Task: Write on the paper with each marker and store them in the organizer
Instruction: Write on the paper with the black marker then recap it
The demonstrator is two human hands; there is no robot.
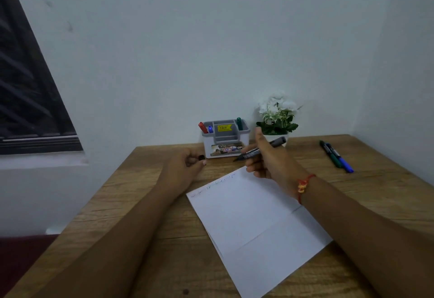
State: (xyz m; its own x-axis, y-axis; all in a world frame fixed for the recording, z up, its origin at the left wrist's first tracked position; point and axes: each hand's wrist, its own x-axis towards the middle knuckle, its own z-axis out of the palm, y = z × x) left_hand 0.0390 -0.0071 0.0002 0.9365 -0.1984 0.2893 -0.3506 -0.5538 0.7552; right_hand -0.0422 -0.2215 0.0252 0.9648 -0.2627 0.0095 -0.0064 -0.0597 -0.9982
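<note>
The fingers [252, 168] of the right hand [270, 159] are curled round the barrel of a black marker [252, 153], with the thumb up behind it. The marker is uncapped and lies nearly level in the air, its tip pointing left toward the other hand and its grey end pointing right. It is held above the far corner of the paper [253, 215], clear of the sheet. A red thread bracelet [304, 185] circles the right wrist.

The left hand [185, 163] is off the paper's left corner. Its fingertips [198, 165] pinch a small black cap [201, 157], apart from the marker's tip.

The white paper lies at an angle on the wooden table [141, 203], creased across its middle, with a faint line of writing along its far edge.

Just beyond the hands, against the wall, stands the grey and white organizer [225, 137]. A red marker [203, 127] and a blue marker [210, 129] lean in its left compartment, and a green marker [239, 123] stands in its right one. Beside it on the right is a potted plant [277, 114] with white flowers.

Well to the right on the table, a second green marker [331, 154] and a second blue marker [341, 159] lie side by side, capped. A dark window [28, 98] fills the left edge.
</note>
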